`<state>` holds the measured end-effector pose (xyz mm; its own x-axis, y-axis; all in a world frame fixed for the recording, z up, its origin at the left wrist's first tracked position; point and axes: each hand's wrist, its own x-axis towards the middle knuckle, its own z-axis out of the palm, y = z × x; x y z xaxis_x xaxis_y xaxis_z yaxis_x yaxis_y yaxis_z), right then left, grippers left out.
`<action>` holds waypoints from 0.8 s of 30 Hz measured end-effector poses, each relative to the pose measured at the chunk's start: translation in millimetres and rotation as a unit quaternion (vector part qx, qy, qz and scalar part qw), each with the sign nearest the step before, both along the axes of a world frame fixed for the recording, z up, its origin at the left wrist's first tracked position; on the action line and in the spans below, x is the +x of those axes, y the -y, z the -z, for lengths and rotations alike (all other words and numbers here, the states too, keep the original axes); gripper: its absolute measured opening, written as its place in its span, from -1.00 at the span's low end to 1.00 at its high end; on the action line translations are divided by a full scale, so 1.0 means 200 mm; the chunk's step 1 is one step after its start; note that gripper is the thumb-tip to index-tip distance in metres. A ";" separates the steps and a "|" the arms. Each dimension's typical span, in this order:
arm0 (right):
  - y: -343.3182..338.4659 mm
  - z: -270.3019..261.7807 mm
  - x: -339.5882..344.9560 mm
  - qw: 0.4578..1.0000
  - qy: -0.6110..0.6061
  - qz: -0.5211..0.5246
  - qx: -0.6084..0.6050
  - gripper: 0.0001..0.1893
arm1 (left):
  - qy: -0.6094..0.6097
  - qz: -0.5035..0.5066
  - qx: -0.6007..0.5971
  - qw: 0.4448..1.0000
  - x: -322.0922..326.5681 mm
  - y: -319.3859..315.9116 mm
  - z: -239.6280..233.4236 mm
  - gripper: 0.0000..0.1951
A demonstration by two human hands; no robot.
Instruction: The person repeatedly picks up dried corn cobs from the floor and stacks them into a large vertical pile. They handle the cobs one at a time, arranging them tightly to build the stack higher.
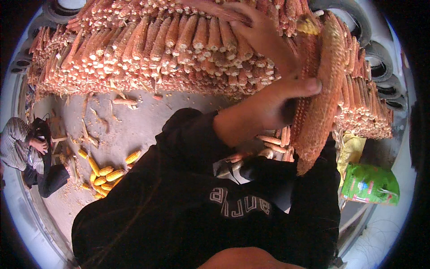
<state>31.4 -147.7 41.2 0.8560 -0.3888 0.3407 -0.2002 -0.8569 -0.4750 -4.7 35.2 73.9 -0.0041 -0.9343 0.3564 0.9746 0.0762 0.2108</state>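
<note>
Several bare reddish corn cobs [322,87] are gripped in my left hand [282,101], its thumb pressed across them. They stand close to the camera, and one has yellow at its upper end. Higher up, my right hand [253,28] is over the top of a large stack of shelled corn cobs [188,33], its fingers around a blurred reddish cob [223,11]. The held cobs hide part of my right arm. The stacked cobs lie in layers, mostly with their pale ends facing me.
Yellow ears of corn [104,176] lie on the concrete floor [134,111] at left, among husks and kernels. A seated person in a checked shirt [16,144] is at far left. Loose cobs [275,143] lie below the stack; a green sack [371,185] is at right. Tyres [379,60] stand behind.
</note>
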 end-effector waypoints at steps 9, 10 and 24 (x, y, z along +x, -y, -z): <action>0.07 0.19 0.27 0.988 -0.128 0.042 -0.080 -0.63 | -0.089 -0.056 0.027 0.994 0.23 -0.02 0.06 -0.46; 0.07 0.16 0.24 0.991 -0.104 0.041 -0.076 -0.63 | -0.083 -0.072 0.026 0.994 0.25 -0.01 0.07 -0.47; -0.32 -0.30 -0.51 0.955 0.140 -0.003 0.263 -0.56 | 0.145 -0.288 0.144 0.936 0.29 0.11 0.15 -0.57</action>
<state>-71.0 -84.1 101.0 0.7631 -0.5641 0.3153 0.0015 -0.4864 -0.8737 54.0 13.7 43.7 0.4722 -0.8685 0.1506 0.6884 0.4701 0.5524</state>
